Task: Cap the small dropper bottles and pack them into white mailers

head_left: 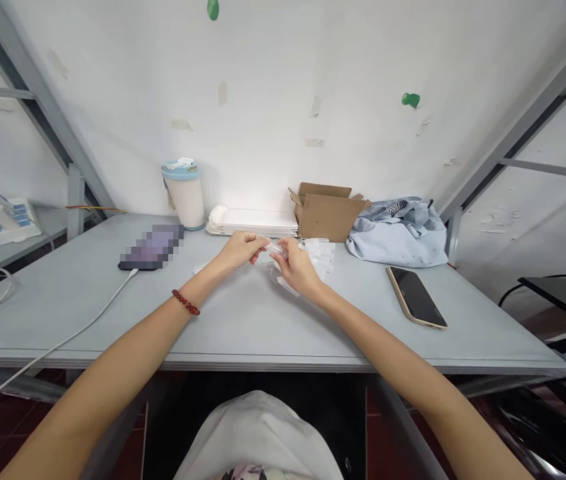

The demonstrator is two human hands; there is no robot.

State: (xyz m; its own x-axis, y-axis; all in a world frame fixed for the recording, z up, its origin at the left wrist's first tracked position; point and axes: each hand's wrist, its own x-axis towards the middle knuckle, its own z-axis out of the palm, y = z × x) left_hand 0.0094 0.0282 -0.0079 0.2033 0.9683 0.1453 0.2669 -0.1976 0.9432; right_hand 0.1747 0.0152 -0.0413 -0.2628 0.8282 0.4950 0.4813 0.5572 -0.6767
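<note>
Bare grey tabletop (263, 327) lies open on the near side of the left hand (240, 252) and right hand (301, 268), with another free stretch between the right forearm (387, 350) and a gold-edged phone (417, 297). Behind the hands, a tumbler (186, 200), white stack (253, 221), cardboard box (330, 217) and blue cloth (397, 233) form a nearly unbroken row along the wall (263, 147); a white cable (89, 325) crosses the left side.

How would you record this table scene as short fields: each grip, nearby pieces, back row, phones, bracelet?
Left grip: pinched; what it holds is too small to tell
Right grip: holding a clear piece
Beside right grip: white pieces on the table
Back row, left to right: cup, white stack, open box, blue cloth
Left phone: cable attached
Right phone: screen dark
Bracelet: red, left wrist
</note>
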